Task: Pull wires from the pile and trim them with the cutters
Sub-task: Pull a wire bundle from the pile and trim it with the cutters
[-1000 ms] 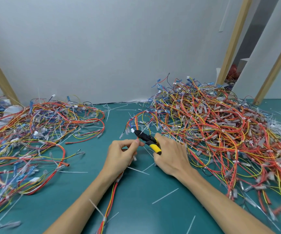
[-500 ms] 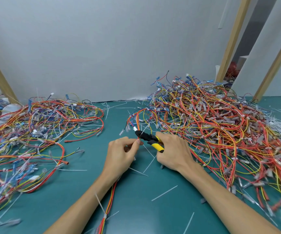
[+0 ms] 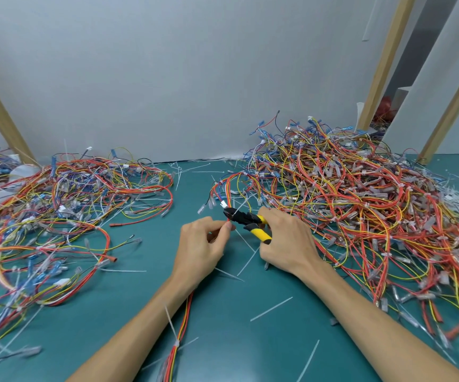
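A tall tangled pile of red, yellow and blue wires (image 3: pixel 355 205) fills the right of the green table. My right hand (image 3: pixel 286 241) grips the yellow-handled cutters (image 3: pixel 246 220), whose black jaws point left. My left hand (image 3: pixel 203 244) pinches a red and yellow wire bundle (image 3: pixel 180 334) just below the jaw tips. That bundle runs from my left hand back under my forearm to the near edge. The jaws sit at the bundle's end, beside a small white connector (image 3: pixel 223 204).
A flatter spread of wires (image 3: pixel 57 216) covers the left of the table. Loose white cable-tie offcuts (image 3: pixel 271 308) lie scattered on the green surface (image 3: pixel 236 340). A grey wall stands behind, with wooden posts (image 3: pixel 382 62) at the right and left.
My hands have barely shifted; the cutters stay at the wire end, and the view has tilted slightly.
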Available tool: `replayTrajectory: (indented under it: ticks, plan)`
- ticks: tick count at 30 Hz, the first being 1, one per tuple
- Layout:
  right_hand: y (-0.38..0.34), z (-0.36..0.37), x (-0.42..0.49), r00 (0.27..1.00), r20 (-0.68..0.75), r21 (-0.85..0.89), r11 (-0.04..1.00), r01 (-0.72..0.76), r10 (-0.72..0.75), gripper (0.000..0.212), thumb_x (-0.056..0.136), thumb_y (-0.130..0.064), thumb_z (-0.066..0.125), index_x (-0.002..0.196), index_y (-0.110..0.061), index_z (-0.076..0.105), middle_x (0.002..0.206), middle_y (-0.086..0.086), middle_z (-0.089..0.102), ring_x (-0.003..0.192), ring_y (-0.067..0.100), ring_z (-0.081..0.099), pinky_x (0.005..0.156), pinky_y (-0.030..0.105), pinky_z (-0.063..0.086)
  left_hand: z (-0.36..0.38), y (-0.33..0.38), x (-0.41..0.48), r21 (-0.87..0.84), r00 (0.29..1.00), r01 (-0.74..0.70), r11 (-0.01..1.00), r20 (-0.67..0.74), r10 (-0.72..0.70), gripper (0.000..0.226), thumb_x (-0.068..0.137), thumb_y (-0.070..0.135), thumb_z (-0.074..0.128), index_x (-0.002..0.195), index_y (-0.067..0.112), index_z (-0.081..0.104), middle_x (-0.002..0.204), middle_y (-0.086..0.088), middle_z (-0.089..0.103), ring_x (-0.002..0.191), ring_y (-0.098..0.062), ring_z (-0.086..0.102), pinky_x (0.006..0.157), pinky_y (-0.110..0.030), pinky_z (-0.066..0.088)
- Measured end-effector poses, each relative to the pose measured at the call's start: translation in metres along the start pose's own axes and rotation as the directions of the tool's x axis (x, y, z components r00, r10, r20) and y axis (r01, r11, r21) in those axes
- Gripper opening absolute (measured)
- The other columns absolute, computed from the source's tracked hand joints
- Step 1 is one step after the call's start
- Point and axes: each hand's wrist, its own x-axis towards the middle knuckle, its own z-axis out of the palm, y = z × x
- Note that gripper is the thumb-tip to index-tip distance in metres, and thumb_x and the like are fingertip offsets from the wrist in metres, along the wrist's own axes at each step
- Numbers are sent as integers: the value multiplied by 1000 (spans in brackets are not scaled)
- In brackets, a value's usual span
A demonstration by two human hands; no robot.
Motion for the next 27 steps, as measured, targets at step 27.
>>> replayTrajectory:
  ticks: [27]
  plan:
    - [0, -2, 1, 997, 63, 24, 999, -48, 47, 22, 57, -21, 52, 74, -19, 38, 60, -2, 42, 58, 26, 42, 46, 28, 20, 0, -3, 1, -9, 1000, -11, 1000, 10, 11, 16, 93, 25, 64, 86, 23, 79, 58, -2, 53, 52, -14, 47, 58, -33, 40]
